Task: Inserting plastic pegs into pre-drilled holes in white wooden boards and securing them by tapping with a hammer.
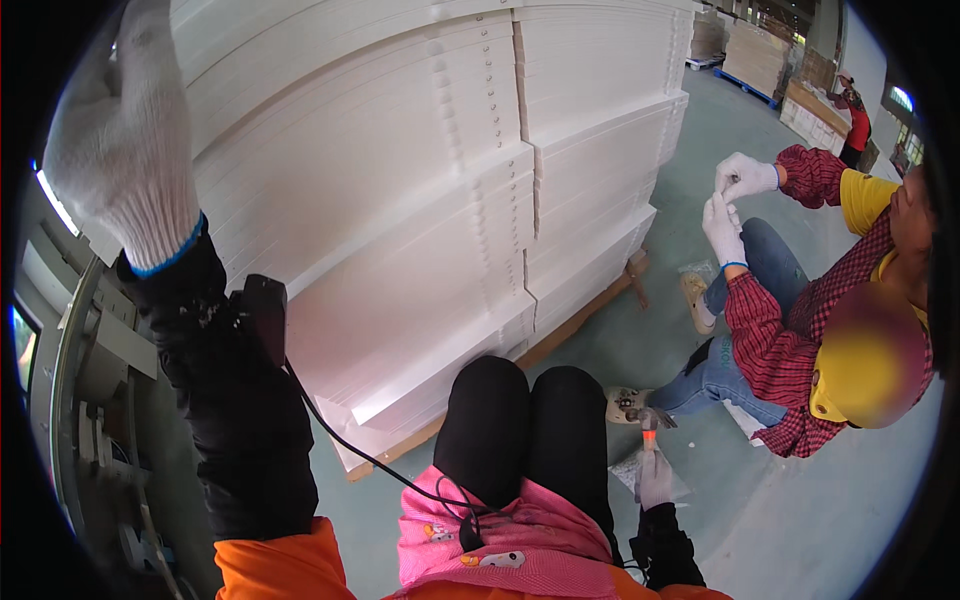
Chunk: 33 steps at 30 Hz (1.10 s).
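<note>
My left hand (125, 140), in a white knit glove with a blue cuff edge, is raised at the upper left beside a tall stack of white panels (370, 190). Its fingers point upward and run partly out of the picture; they look stretched out, with no object seen in them. Low at my right side, my right hand (655, 478), gloved too, is closed around the handle of a hammer (650, 432). The hammer's metal head points up and away from me, and an orange band shows below it. Whether my left hand touches the stack is unclear.
The panels stand on a wooden pallet (560, 335). A co-worker in a yellow cap (865, 360) crouches at the right, both gloved hands (730, 205) together. Clear plastic bags (625, 470) lie on the floor. A black cable (350, 440) crosses my lap. Loaded pallets stand far off.
</note>
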Tool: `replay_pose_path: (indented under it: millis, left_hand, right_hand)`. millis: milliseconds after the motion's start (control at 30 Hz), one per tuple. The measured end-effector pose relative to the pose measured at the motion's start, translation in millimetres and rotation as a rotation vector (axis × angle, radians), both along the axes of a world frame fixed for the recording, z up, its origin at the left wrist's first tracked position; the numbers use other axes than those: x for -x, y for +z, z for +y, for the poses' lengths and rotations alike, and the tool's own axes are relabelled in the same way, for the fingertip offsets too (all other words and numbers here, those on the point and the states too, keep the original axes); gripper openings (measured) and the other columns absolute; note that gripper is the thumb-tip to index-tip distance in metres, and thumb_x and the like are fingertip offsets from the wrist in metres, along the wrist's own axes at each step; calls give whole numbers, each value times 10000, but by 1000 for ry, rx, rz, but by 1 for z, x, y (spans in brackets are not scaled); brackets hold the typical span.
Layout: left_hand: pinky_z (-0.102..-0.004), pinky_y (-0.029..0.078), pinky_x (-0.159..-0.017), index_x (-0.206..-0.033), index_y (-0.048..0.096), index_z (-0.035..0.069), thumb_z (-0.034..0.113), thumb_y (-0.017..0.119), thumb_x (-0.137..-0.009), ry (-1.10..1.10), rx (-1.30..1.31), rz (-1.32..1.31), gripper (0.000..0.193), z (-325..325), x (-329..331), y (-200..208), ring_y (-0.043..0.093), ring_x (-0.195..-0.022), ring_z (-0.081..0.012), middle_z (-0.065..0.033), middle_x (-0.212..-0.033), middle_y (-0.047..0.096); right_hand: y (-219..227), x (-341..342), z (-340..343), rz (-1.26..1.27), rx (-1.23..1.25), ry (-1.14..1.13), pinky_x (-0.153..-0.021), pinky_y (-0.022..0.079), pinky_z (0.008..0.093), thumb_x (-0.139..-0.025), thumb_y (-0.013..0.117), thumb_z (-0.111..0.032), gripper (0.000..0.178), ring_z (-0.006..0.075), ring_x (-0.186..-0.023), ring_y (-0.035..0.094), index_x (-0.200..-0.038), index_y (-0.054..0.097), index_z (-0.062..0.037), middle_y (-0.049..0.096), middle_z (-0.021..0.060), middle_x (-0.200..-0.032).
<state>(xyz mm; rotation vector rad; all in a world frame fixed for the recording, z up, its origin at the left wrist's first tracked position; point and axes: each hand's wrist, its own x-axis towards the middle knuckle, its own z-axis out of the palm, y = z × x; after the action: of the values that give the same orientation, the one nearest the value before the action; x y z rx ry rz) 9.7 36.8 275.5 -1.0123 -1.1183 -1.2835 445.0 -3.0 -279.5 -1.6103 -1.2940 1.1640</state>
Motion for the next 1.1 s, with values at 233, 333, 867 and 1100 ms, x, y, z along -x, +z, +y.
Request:
replay_pose_path:
  millis: [233, 333, 867, 1100]
  left_hand:
    - [-170, 283, -464, -1087, 670, -18, 229, 598, -951, -743, 547, -288, 291, -91, -40, -156, 428, -486, -21, 2, -684, 571]
    - [-210, 191, -418, -1130, 593, 15, 243, 531, -989, -1277, 487, -1599, 275, -105, -50, -203, 256, -461, -28, 63, -630, 400]
    - [-193, 586, -699, -1257, 497, -31, 97, 429, -1030, -1675, -248, -2274, 269, -191, -47, -364, 656, -972, -173, -179, -1179, 585]
    - [-248, 542, -725, -1119, 586, -38, 139, 518, -1006, -1140, 99, -2265, 221, -156, -67, -367, 646, -907, -191, -138, -1063, 636]
  right_hand:
    - [-38, 12, -23, -214, 428, 141, -328, 385, 321, -942, 510, -276, 208, 133, -390, 468, -934, 544, -71, 465, 18, -564]
    - [-58, 17, -18, -92, 504, 180, -331, 384, 319, -923, 529, -222, 159, 146, -374, 436, -883, 470, -80, 427, 6, -554]
    - [-143, 97, 104, -721, 1, 714, -792, 490, 517, -827, 613, -186, 341, 448, -925, 618, -1126, 552, -36, 643, 269, -914]
    - [-181, 95, 118, -901, 142, 836, -827, 493, 505, -871, 601, -374, 397, 430, -999, 618, -1078, 594, -36, 657, 254, -1016]
